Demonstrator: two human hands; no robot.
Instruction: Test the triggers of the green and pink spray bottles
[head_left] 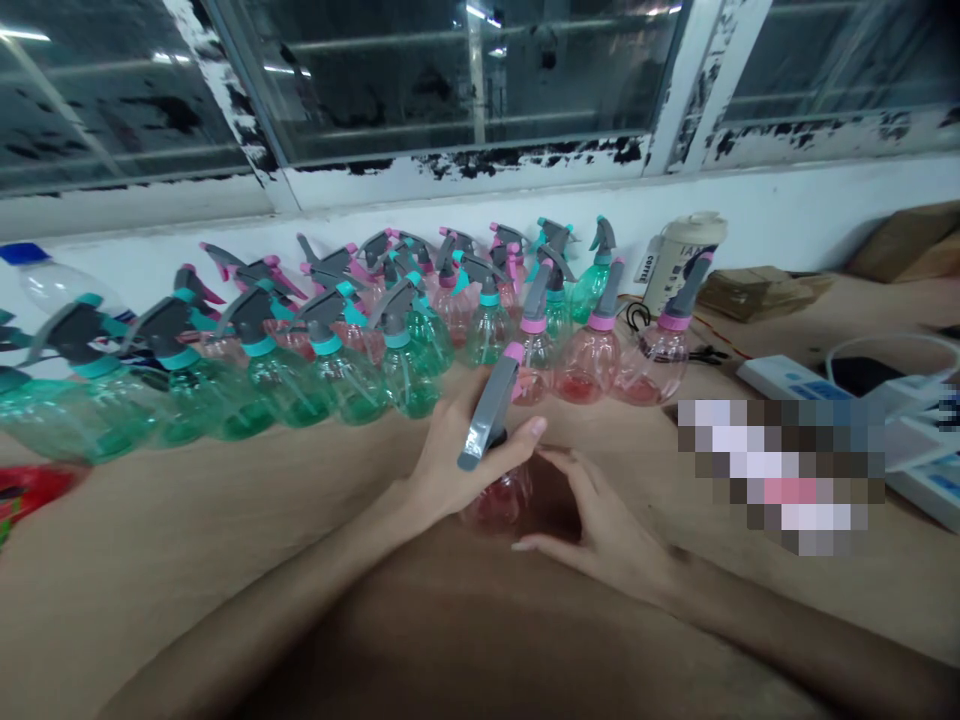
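In the middle of the table stands a pink spray bottle (495, 505) with a grey and pink trigger head. My left hand (465, 455) is wrapped round its neck, just under the head, thumb across the front. Beside the bottle's right side is my right hand (600, 520), its thumb and fingers curved apart with a gap between them. Whether its fingertips touch the bottle I cannot tell. Just behind my hands, more pink spray bottles (589, 365) stand in the front row, with green spray bottles (360, 385) to their left.
Several more spray bottles are packed towards the wall. A cream coffee cup (679, 265) stands at the back right, near a brown paper packet (765, 290) and black cables. White boxes (795, 385) lie at the right, a red packet (37, 495) at the left edge.
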